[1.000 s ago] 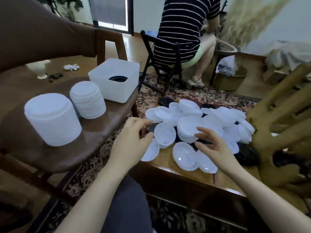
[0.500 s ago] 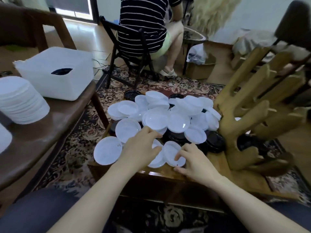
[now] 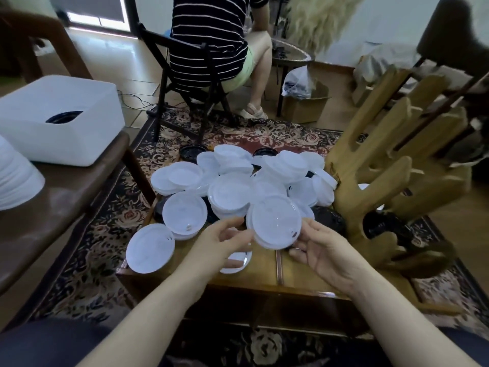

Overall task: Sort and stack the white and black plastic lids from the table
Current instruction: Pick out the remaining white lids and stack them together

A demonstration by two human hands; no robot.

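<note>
Low wood table [image 3: 264, 276] on a patterned rug [image 3: 100, 234] — covered w/ a loose heap of white lids [image 3: 230, 197], overlapping, some tilted. Black lids [image 3: 328, 218] under and behind the heap. One white lid [image 3: 150, 249] hangs over the table's left edge. Wooden rack [image 3: 381, 186] at the right side; can't tell if its base sits on the table or the rug.

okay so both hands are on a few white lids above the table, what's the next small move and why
Probably square the small stack of white lids between the left hand and right hand: its edges look offset. Then carry it left toward the white stack on the chair.
</note>
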